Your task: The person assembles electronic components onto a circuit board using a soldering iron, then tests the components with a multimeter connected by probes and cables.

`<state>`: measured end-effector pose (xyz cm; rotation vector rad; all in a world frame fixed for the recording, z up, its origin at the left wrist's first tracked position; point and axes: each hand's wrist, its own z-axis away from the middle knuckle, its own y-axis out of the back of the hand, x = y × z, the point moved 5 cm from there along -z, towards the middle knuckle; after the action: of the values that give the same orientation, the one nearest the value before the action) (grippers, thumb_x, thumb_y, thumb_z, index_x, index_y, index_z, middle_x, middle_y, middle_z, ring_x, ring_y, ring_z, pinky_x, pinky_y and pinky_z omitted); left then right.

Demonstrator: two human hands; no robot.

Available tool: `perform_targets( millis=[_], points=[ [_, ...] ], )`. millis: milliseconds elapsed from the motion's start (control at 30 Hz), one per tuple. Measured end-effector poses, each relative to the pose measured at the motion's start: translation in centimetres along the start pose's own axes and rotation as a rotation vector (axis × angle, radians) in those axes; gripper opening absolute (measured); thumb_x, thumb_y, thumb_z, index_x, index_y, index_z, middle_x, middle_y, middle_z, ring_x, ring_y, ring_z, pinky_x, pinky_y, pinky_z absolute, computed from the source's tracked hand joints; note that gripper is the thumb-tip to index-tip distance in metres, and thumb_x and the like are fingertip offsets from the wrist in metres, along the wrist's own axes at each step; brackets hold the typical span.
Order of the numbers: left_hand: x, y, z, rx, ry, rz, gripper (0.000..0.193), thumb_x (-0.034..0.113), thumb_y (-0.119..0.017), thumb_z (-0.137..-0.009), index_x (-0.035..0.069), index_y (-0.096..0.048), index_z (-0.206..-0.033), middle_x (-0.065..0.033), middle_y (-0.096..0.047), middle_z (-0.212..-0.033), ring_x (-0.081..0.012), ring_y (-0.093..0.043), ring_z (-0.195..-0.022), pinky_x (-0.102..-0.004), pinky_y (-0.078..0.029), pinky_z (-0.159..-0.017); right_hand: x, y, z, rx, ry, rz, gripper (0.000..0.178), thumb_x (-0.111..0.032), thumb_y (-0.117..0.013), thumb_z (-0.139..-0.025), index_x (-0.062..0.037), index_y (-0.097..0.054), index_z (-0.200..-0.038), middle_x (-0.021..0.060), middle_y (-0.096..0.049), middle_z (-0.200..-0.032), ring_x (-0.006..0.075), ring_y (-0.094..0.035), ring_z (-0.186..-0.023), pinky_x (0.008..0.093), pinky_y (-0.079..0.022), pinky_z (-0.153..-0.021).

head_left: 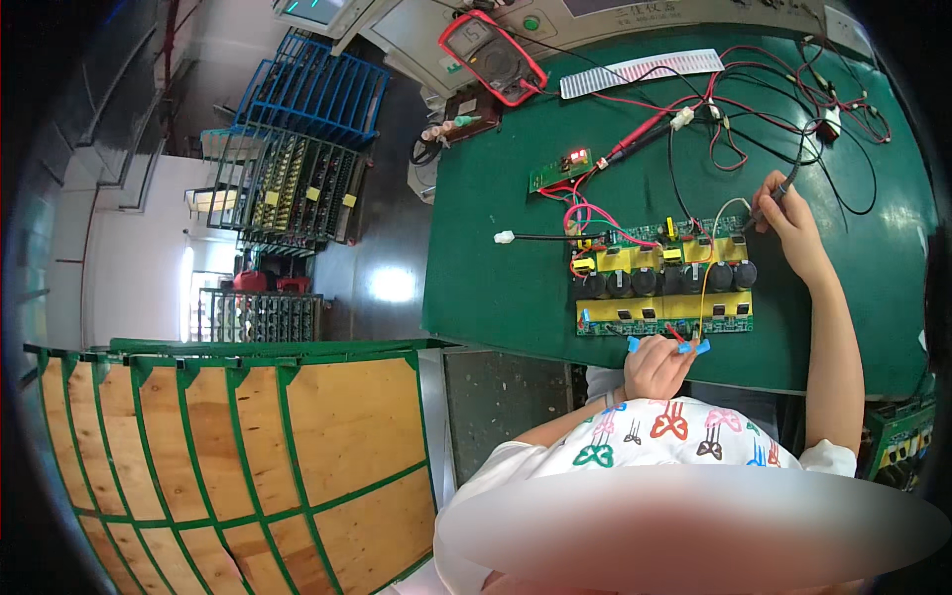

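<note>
A green circuit board [662, 284] with yellow strips and a row of black round capacitors lies flat near the table's front edge. My left hand [657, 369] is at the board's near edge, fingers pinched together by a red wire and small blue pieces [703, 346]; what it grips is hidden. My right hand [785, 220] is closed round a slim dark pen-like tool [780, 189] with a cable, its lower end near the board's far right corner. A yellow-white wire [705, 293] crosses the board. Pink and red wires run to a small green board [560, 175] with lit red digits.
A red multimeter [493, 58] lies at the back of the green table [496, 288], by a white printed strip [643, 73]. Tangled red and black leads [764, 104] spread at the back right. Blue racks [312, 94] and a green-framed wooden panel [238, 466] stand to the left.
</note>
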<state>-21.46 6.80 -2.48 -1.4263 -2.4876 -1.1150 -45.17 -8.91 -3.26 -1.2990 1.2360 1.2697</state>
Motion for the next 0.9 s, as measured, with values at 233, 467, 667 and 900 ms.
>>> perform_targets(
  millis=[233,467,667,900],
  points=[
    [-0.8,0.1,0.4,-0.057,0.024,0.046,0.019,0.001,-0.080,-0.071,0.001,-0.073,-0.088,-0.0085,-0.057,-0.078,-0.0242,-0.055,-0.058,-0.0356,-0.042,-0.052,-1.0,-1.5,0.0,0.018,0.075,-0.087,0.016,-0.021,-0.055,-0.099,-0.0071,-0.048,-0.096,-0.0009,-0.052,-0.086,0.0065,-0.050,-0.075,0.0228,-0.042,-0.069],
    [-0.9,-0.1,0.1,-0.026,-0.029,0.040,0.018,0.002,-0.080,-0.073,-0.001,-0.072,-0.088,-0.0089,-0.056,-0.078,-0.0233,-0.054,-0.055,-0.0344,-0.042,-0.049,-0.4,-3.7,-0.5,-0.065,0.091,-0.017,0.018,-0.022,-0.059,-0.097,-0.0065,-0.050,-0.095,-0.0036,-0.052,-0.079,0.0046,-0.045,-0.073,0.0227,-0.038,-0.066],
    [-0.8,-0.2,0.1,-0.046,-0.029,0.035,0.016,0.002,-0.081,-0.073,-0.002,-0.071,-0.086,-0.0093,-0.056,-0.079,-0.0222,-0.055,-0.055,-0.0334,-0.044,-0.049,0.1,-3.5,-0.6,-0.043,0.119,0.026,0.020,-0.024,-0.058,-0.097,-0.0062,-0.049,-0.094,-0.0040,-0.050,-0.077,0.0050,-0.042,-0.070,0.0233,-0.036,-0.063],
    [-0.7,-0.3,0.3,-0.057,-0.020,0.031,0.016,0.002,-0.081,-0.073,-0.002,-0.071,-0.086,-0.0091,-0.057,-0.078,-0.0219,-0.055,-0.055,-0.0325,-0.043,-0.049,-0.5,-3.8,-0.3,-0.027,0.147,0.086,0.019,-0.021,-0.060,-0.096,-0.0052,-0.050,-0.094,-0.0024,-0.051,-0.076,0.0062,-0.043,-0.069,0.0241,-0.036,-0.063]
  ],
)
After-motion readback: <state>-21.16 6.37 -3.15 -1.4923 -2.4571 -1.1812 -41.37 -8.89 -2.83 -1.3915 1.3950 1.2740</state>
